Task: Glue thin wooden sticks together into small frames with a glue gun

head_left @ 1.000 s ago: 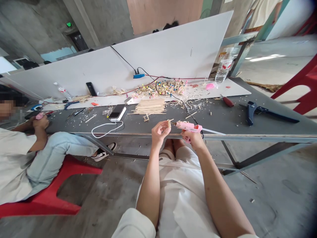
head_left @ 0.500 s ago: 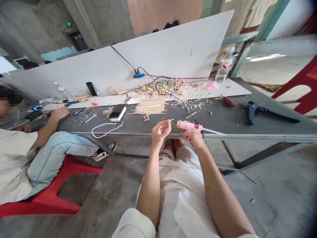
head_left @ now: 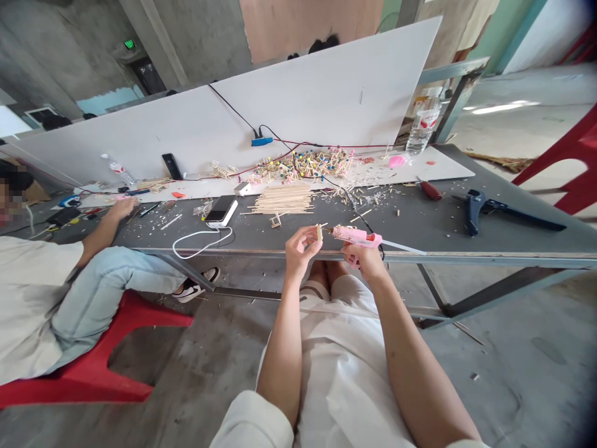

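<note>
1. Pink glue gun (head_left: 357,236): gripped in the right hand (head_left: 368,260), whose fingers are wrapped shut around the handle. The nozzle points left, touching or just short of the wood piece; which of the two cannot be told. A glue stick juts from its rear and a dark cord runs back onto the table.
2. Small wooden stick piece (head_left: 319,232): pinched between thumb and fingertips of the left hand (head_left: 300,250), the other fingers loosely curled. It is held in the air just in front of the table edge, above the lap.
3. Grey table (head_left: 420,227): bears a bundle of plain sticks (head_left: 282,201), a small stick frame (head_left: 276,220) near it, scattered offcuts, and a heap of sticks with coloured beads (head_left: 303,165) against the white board (head_left: 298,106).
4. Phone on a white power bank (head_left: 221,210), white cable looping to the table edge; red-handled tool (head_left: 429,190); dark blue clamp tool (head_left: 485,208); water bottle (head_left: 422,127).
5. Neighbouring person on a red chair (head_left: 93,354), one hand (head_left: 122,206) reaching onto the table, well apart from the wearer's hands.
6. Handling note, as a judgement: gluing so small a piece goes best with a small bead, the nozzle steady on the joint face, and the pinching fingertips kept clear of the hot tip and fresh glue.
</note>
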The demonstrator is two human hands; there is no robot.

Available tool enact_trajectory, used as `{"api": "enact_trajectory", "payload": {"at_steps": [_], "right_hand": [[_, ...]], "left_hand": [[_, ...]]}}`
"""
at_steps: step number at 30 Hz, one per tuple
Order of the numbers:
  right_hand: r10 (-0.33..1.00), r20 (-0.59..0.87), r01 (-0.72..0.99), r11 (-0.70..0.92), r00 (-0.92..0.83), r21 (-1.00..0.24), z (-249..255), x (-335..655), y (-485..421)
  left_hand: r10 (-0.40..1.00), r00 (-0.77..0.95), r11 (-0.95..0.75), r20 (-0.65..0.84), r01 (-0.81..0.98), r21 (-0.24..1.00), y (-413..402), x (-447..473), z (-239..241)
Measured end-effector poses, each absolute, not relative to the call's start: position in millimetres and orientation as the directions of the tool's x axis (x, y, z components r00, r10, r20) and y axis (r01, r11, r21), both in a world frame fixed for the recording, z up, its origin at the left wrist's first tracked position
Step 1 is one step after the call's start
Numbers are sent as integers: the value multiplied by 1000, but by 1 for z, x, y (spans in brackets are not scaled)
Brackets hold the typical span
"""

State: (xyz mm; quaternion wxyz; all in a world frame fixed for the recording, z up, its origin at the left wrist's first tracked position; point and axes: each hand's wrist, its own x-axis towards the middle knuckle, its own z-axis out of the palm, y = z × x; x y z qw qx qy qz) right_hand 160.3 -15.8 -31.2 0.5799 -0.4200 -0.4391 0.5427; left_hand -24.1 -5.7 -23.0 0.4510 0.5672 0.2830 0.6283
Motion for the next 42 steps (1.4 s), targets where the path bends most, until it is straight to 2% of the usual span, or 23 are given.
{"api": "enact_trajectory", "payload": {"at_steps": [27, 42], "right_hand": [[999, 22, -292, 28, 25, -956, -32, 160, -15], [998, 52, -273, 60, 36, -960, -30, 160, -16]], "left_hand": [[875, 75, -449, 479, -249, 858, -7, -25, -23], [863, 84, -464, 498, -262, 846, -8, -25, -23]]}}
